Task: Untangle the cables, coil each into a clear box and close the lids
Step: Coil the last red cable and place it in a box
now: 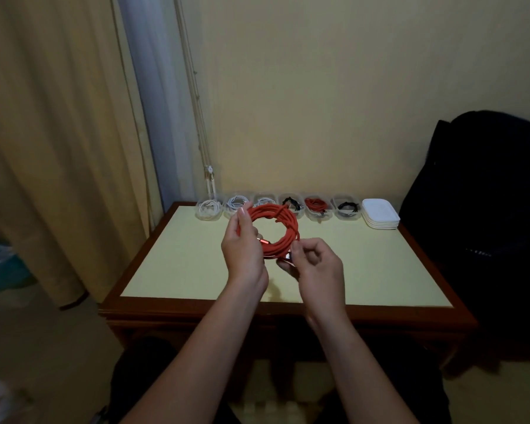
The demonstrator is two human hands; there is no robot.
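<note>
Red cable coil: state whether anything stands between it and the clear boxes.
Nothing visible does. The left hand and right hand hold the red cable coil over the table before the open clear boxes; each seen already holds a cable.

Table [172,270]: pale yellow top, dark wood rim. Six open clear boxes [354,216] sit in a row along the 12 o'clock edge. From 11 toward 1, three hold white cables [207,209], then a black cable [289,201], a red cable [315,205] and another black one. A stack of white lids [381,214] sits at 1 o'clock, just beside the last box.

A home room: long curtain [43,148], wood-edged table [196,304], plain cream wall [349,102].
</note>
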